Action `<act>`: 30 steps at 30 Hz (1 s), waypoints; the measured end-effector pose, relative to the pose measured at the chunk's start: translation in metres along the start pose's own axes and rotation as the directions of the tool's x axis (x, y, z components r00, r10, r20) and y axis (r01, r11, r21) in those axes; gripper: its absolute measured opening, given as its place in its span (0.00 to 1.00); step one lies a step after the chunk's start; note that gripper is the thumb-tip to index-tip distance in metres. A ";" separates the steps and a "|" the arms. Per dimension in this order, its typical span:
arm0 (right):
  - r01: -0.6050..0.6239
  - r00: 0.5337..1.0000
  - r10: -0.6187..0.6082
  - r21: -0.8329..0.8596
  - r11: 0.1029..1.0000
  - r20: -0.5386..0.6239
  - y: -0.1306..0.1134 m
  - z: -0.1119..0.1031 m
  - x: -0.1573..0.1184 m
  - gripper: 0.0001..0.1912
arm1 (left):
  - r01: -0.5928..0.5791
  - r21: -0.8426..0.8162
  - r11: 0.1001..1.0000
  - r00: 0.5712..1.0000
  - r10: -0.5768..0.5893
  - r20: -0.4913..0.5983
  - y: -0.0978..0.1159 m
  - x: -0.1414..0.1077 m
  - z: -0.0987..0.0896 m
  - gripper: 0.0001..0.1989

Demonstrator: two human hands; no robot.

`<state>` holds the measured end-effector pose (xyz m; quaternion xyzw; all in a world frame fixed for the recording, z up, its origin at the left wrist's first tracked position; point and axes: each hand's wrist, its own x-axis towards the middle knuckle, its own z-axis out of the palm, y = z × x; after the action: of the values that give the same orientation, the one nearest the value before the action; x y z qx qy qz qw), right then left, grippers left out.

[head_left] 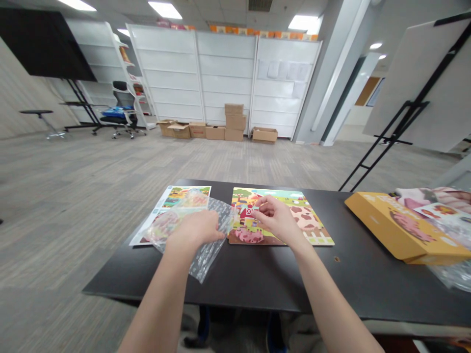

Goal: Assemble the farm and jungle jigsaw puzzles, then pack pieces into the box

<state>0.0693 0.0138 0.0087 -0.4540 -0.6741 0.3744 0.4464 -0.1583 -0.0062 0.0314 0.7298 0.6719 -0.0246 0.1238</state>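
Left hand (pixel 197 228) covers a bag (pixel 208 257), grip unclear; right hand (pixel 275 216), thumb and curled fingers apart, is over a board (pixel 307 218) lying flat, probably for easy reach.

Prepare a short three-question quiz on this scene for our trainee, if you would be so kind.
1. Multiple choice: which hand is over the clear plastic bag? A) left; B) right; C) neither.
2. True or false: the yellow box lies to the left of the farm picture board.
3. Short answer: what stands on the floor along the white panels?

Key:
1. A, the left hand.
2. False; it lies to the right.
3. Cardboard boxes.
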 end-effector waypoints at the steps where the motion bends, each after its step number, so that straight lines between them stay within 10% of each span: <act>1: 0.000 1.000 0.000 -0.001 1.000 0.014 -0.001 0.003 -0.001 0.10 | 0.000 0.000 1.000 1.000 0.000 0.014 -0.001 0.001 0.001 0.06; 10: 0.028 0.994 -0.028 0.007 1.000 0.101 0.000 0.029 -0.003 0.07 | -0.254 -0.299 0.920 0.959 0.201 -0.198 0.002 -0.006 -0.025 0.06; 21: 0.103 0.960 -0.090 -0.036 0.994 0.265 0.001 0.046 -0.008 0.17 | -0.252 -0.352 0.902 0.953 0.168 -0.252 0.004 -0.008 -0.034 0.09; 30: 0.088 0.979 -0.159 -0.443 0.892 -0.127 0.010 -0.021 0.030 0.10 | -0.153 -0.257 0.954 0.918 0.041 -0.394 -0.009 -0.003 -0.033 0.08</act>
<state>0.0862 0.0475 0.0141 -0.5267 -0.7303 0.1477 0.4092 -0.1723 -0.0018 0.0627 0.7279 0.6423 0.2210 0.0937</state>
